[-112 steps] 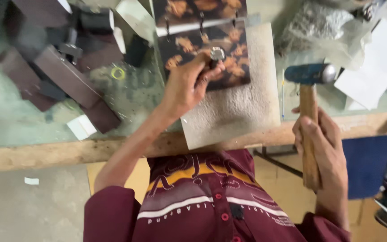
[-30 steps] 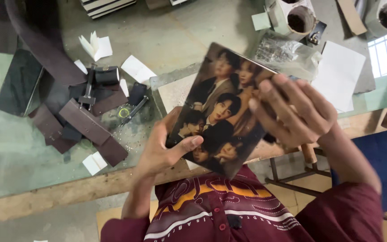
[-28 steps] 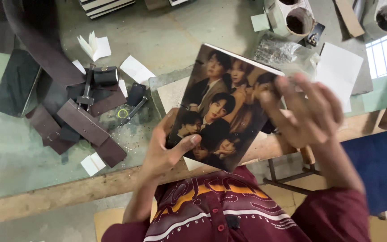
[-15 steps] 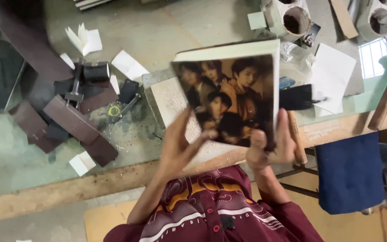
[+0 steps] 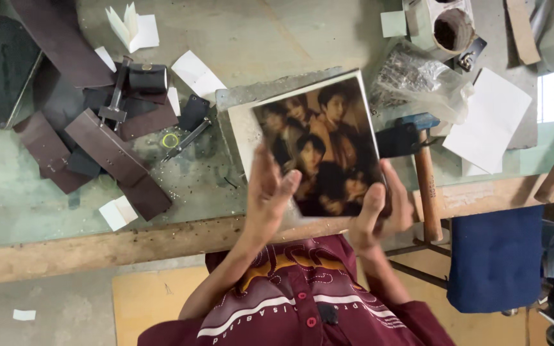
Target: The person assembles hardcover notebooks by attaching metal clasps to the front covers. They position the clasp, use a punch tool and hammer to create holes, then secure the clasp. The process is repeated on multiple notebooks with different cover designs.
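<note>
I hold a square photo-covered booklet (image 5: 322, 144) above the workbench with both hands. Its sepia cover shows a group of people. My left hand (image 5: 269, 192) grips its left lower edge, fingers spread up the cover. My right hand (image 5: 379, 208) pinches its lower right corner. Under the booklet lies a grey stone slab (image 5: 238, 102). A hammer with a blue head (image 5: 421, 166) rests on the bench just right of my right hand.
Brown leather strips (image 5: 107, 154), a punch tool (image 5: 117, 93), white paper scraps (image 5: 197, 74) and a yellow ring (image 5: 170, 140) lie at left. A plastic bag of metal parts (image 5: 418, 77), white sheets (image 5: 492, 122) and round containers (image 5: 450, 25) sit at right. A blue cloth (image 5: 495, 256) hangs below the bench edge.
The hammer has been put down on the bench. The booklet was flipped to its photo side and brought level, and my right hand slid from its upper right to its lower right corner.
</note>
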